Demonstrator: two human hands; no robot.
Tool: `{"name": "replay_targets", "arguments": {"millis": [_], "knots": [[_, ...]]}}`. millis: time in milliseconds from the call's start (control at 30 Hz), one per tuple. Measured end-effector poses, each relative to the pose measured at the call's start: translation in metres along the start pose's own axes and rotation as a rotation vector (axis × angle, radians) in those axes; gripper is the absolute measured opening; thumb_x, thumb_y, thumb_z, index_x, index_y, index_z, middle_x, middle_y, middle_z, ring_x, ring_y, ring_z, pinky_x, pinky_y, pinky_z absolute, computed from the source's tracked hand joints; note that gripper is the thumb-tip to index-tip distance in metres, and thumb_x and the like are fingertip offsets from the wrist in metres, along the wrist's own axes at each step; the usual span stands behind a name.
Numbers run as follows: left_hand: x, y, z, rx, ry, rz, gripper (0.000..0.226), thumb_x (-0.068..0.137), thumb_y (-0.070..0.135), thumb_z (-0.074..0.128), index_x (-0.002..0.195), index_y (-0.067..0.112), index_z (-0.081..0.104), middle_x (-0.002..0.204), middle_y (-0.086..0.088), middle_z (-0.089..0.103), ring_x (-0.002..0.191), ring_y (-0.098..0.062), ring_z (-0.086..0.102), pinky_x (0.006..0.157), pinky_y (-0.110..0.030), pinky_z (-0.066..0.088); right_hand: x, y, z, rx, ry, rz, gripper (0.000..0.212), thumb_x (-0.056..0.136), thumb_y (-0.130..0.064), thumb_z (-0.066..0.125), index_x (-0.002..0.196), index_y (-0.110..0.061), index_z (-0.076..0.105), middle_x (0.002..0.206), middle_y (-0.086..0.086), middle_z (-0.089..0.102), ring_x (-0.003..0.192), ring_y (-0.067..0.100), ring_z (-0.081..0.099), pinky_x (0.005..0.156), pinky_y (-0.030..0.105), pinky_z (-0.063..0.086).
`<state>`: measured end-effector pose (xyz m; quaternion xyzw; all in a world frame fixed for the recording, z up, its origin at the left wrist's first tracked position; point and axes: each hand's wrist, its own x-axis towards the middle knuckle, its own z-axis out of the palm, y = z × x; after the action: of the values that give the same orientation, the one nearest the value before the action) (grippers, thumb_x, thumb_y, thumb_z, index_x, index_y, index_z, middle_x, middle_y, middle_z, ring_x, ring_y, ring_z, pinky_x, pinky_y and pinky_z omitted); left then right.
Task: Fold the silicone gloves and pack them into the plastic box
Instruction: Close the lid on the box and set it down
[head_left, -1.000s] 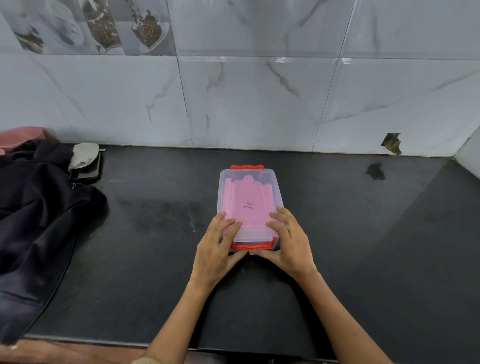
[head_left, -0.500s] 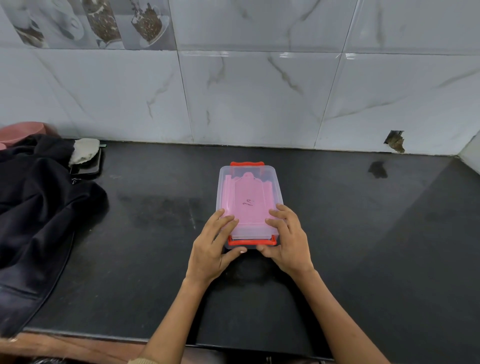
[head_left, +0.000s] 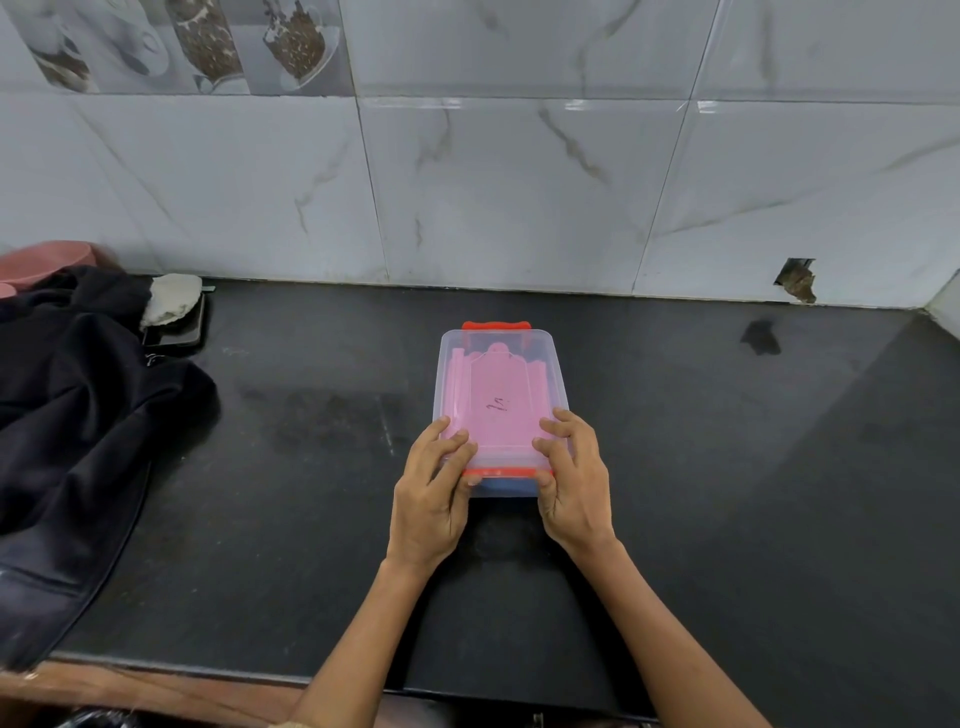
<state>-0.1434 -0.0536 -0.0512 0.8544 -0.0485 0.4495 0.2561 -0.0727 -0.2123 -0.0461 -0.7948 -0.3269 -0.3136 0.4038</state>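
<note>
A clear plastic box (head_left: 550, 358) with its lid on stands at the middle of the black counter. Red clasps sit at its far end (head_left: 496, 326) and near end (head_left: 506, 472). Pink silicone gloves (head_left: 501, 395) show folded flat through the lid. My left hand (head_left: 431, 493) grips the box's near left corner, fingers on the lid and thumb at the near clasp. My right hand (head_left: 571, 483) grips the near right corner the same way, thumb against the near wall.
A black garment (head_left: 78, 415) lies heaped over the counter's left side, with a pale lump on a dark tray (head_left: 174, 312) behind it and a pink bowl (head_left: 47, 260) at the far left. The tiled wall (head_left: 519, 182) closes the back; the counter's front edge (head_left: 208, 670) runs below.
The near red clasp has gone from hanging below the lid to lying flat against the lid's edge. Both hands have shifted slightly up onto the near corners.
</note>
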Motion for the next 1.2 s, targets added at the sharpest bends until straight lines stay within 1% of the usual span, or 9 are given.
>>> {"name": "replay_targets", "arguments": {"millis": [267,400,533,667,800,900,1000,1067,1200], "knots": [[0.002,0.012,0.001,-0.067,0.013,-0.125,0.054,0.101,0.035,0.032,0.097,-0.005,0.067,0.102,-0.017,0.068,0.121,-0.021,0.047,0.110,-0.019,0.031,0.001,-0.007,-0.001,0.044,0.036,0.072,0.042,0.101,-0.044,0.019,0.091,-0.017,0.050,0.109,0.022,0.062,0.110,0.008,0.046,0.083,0.024,0.048],[0.007,0.026,0.000,-0.124,0.069,-0.235,0.058,0.099,0.043,0.030,0.091,-0.001,0.066,0.098,-0.011,0.069,0.118,-0.009,0.048,0.104,-0.039,0.042,-0.003,-0.010,0.000,0.117,0.026,0.153,0.058,0.100,-0.043,0.022,0.086,-0.002,0.060,0.112,0.019,0.059,0.120,-0.013,0.034,0.095,0.002,0.033],[0.039,0.033,-0.011,-0.181,0.166,-0.389,0.048,0.096,0.043,0.033,0.078,0.011,0.064,0.081,0.019,0.059,0.086,0.007,0.054,0.095,-0.055,0.044,-0.003,-0.013,0.000,0.173,0.019,0.222,0.058,0.099,-0.045,0.023,0.087,-0.003,0.061,0.117,0.016,0.059,0.119,-0.014,0.036,0.097,0.001,0.031],[0.092,0.018,-0.014,-0.315,0.237,-0.510,0.037,0.093,0.041,0.038,0.107,0.018,0.064,0.104,0.020,0.062,0.097,0.008,0.056,0.094,-0.032,0.049,-0.004,-0.015,0.000,0.202,0.005,0.272,0.059,0.098,-0.048,0.022,0.090,-0.004,0.061,0.124,0.006,0.053,0.109,-0.011,0.047,0.093,0.002,0.037],[0.141,-0.013,0.004,-0.240,-0.079,-0.517,0.047,0.098,0.031,0.043,0.144,0.019,0.037,0.152,0.000,0.036,0.141,-0.015,0.030,0.117,-0.038,0.026,-0.004,-0.016,0.001,0.203,0.008,0.272,0.059,0.099,-0.048,0.021,0.090,-0.004,0.060,0.125,-0.004,0.045,0.109,-0.013,0.046,0.093,0.002,0.037],[0.163,-0.030,0.023,-0.069,-0.417,-0.427,0.062,0.098,0.035,0.044,0.151,0.019,0.018,0.160,0.000,0.014,0.148,-0.018,0.006,0.120,-0.045,0.007,-0.003,-0.017,0.001,0.199,0.012,0.274,0.060,0.099,-0.048,0.021,0.090,-0.003,0.060,0.124,0.003,0.051,0.107,-0.008,0.049,0.091,0.004,0.039],[0.164,-0.042,0.039,0.023,-0.663,-0.402,0.062,0.098,0.037,0.043,0.152,0.019,0.017,0.161,-0.002,0.011,0.149,-0.021,0.003,0.118,-0.047,0.006,-0.001,-0.019,0.000,0.198,0.017,0.259,0.060,0.099,-0.046,0.021,0.091,-0.001,0.060,0.124,0.013,0.054,0.104,-0.016,0.048,0.088,0.000,0.038],[0.157,-0.047,0.045,0.009,-0.719,-0.437,0.054,0.099,0.035,0.043,0.149,0.019,0.028,0.159,-0.003,0.021,0.147,-0.024,0.012,0.118,-0.044,0.013,0.000,-0.017,-0.001,0.199,0.007,0.252,0.061,0.099,-0.047,0.021,0.092,-0.001,0.060,0.123,0.008,0.052,0.104,-0.017,0.047,0.087,-0.001,0.038],[0.150,-0.046,0.046,-0.080,-0.564,-0.587,0.043,0.099,0.027,0.045,0.140,0.018,0.043,0.149,-0.004,0.040,0.137,-0.023,0.037,0.115,-0.040,0.029,0.008,0.000,-0.008,0.324,-0.028,0.287,0.067,0.096,-0.055,0.023,0.113,0.001,0.056,0.122,-0.011,0.048,0.096,-0.004,0.055,0.084,0.007,0.044]]}}
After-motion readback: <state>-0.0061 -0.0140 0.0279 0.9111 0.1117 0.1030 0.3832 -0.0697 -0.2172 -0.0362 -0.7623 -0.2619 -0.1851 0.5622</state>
